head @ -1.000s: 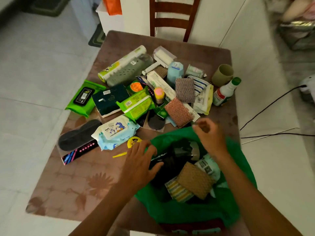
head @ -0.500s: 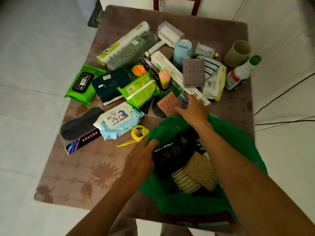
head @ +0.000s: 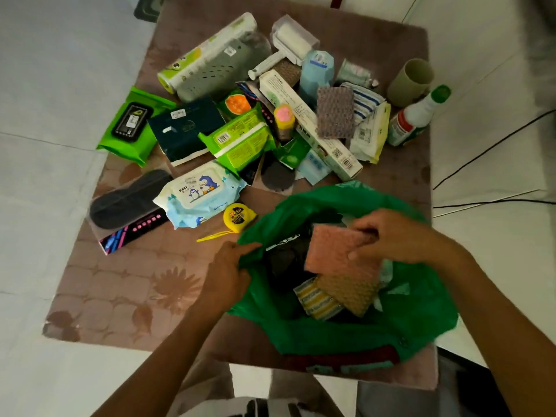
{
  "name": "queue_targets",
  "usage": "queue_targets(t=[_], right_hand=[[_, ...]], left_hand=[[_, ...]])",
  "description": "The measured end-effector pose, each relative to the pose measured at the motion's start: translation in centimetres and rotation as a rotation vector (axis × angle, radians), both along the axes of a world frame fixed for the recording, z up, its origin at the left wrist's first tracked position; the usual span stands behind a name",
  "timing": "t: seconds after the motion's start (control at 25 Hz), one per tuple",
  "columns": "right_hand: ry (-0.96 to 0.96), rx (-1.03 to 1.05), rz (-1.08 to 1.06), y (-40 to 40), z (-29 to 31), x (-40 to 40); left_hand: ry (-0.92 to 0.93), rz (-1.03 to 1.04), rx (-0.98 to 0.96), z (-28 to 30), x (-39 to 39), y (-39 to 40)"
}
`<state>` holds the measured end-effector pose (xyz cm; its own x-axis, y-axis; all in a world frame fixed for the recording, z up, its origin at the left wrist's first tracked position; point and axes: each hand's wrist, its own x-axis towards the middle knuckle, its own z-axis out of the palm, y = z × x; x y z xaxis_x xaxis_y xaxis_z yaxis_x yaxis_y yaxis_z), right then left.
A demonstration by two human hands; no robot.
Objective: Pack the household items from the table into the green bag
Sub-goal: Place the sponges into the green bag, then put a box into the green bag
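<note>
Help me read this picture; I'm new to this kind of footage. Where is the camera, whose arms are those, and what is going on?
There is no machine here. The single view comes from a camera worn on a person's head, looking down at their own bare arms.

The left hand pinches the rim of the green bag to keep it open. The right hand holds a pink scouring pad in its fingers over the bag's mouth, above a tan pad already inside.

Much remains on the table: a penguin-print baby wipes pack, a yellow tape measure, a lint roller, a beige cup and a white bottle.
</note>
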<state>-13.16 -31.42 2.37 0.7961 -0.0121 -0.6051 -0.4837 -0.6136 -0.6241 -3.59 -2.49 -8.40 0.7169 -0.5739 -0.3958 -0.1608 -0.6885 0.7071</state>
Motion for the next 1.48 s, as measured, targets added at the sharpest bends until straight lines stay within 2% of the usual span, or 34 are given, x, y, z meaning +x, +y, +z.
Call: queue_targets(t=[0.04, 0.08, 0.16, 0.24, 0.28, 0.32, 0.36, 0.44, 0.56, 0.64, 0.72, 0.8, 0.84, 0.92, 1.0, 1.04, 1.12, 1.16, 1.24, 1.28, 1.36, 1.48], right_hand=[[0.138, -0.074, 0.115, 0.7, -0.8, -1.6], [0.188, -0.114, 0.156, 1.7, -2.4, -2.5], [0.108, -0.336, 0.120, 3.7, -5.8, -3.0], [0.032, -0.606, 0.042, 4.6, -7.8, -3.3], [0.020, -0.662, 0.011, 4.7, -8.2, -4.0], [0.000, -0.662, -0.030, 4.5, -8.3, -4.8], [-0.028, -0.626, -0.089, 4.4, -7.7, -5.4], [-0.165, -0.557, -0.168, 4.6, -6.9, -6.4], [-0.331, -0.487, 0.017, 6.3, -7.1, -6.8], [-0.287, -0.465, 0.084, 7.5, -8.0, -7.1], [-0.263, -0.490, -0.041, 7.4, -8.1, -7.3], [-0.257, -0.503, -0.128, 6.7, -7.2, -7.9], [-0.291, -0.489, -0.147, 6.2, -6.3, -8.3], [-0.416, -0.479, -0.235, 4.9, -3.7, -9.2], [-0.512, -0.594, -0.333, 3.3, -1.8, -9.9], [-0.487, -0.705, -0.338, 2.5, -1.5, -9.9], [-0.276, -0.924, -0.246, 1.1, -1.9, -8.9], [-0.135, -0.944, -0.185, 0.7, -2.4, -8.5], [0.054, -0.864, -0.181, -0.3, -3.1, -8.1], [0.060, -0.774, -0.240, -0.8, -3.0, -8.2], [-0.107, -0.647, -0.376, -2.1, -2.2, -8.5], [-0.319, -0.449, -0.624, -3.3, 0.5, -8.0]], left_hand=[[-0.028, 0.016, -0.026, 0.6, 0.2, 0.2], [-0.071, 0.014, -0.057, 1.4, 0.5, 0.9], [-0.131, -0.048, -0.113, 3.1, 0.8, 2.6], [-0.047, -0.117, -0.179, 4.5, 0.8, 4.1], [0.051, -0.058, -0.213, 5.1, 1.2, 4.1], [0.061, 0.025, -0.250, 4.9, 2.0, 3.7], [-0.018, 0.100, -0.277, 4.2, 3.1, 3.0], [-0.239, 0.007, -0.149, 1.7, 5.5, 0.7], [-0.306, -0.363, 0.217, -2.0, 7.4, -1.9], [-0.335, -0.362, 0.355, -2.7, 7.4, -2.8], [-0.379, -0.336, 0.396, -2.6, 7.4, -3.4], [-0.334, -0.311, 0.432, -2.1, 7.5, -3.5], [-0.297, -0.246, 0.400, -1.3, 7.5, -3.3], [-0.329, 0.037, 0.194, 2.0, 7.0, -2.2], [-0.441, 0.268, -0.097, 7.7, 6.2, -0.9], [-0.449, 0.280, -0.226, 10.8, 5.4, -0.7], [-0.268, 0.155, -0.406, 14.1, 3.3, -1.7], [-0.120, 0.046, -0.423, 14.1, 1.9, -3.1], [0.035, -0.188, -0.285, 12.2, -1.8, -6.6], [0.020, -0.285, -0.220, 10.6, -3.7, -8.7], [-0.082, -0.439, -0.152, 7.8, -6.8, -13.6], [-0.263, -0.644, -0.017, 7.0, -8.1, -20.2]])
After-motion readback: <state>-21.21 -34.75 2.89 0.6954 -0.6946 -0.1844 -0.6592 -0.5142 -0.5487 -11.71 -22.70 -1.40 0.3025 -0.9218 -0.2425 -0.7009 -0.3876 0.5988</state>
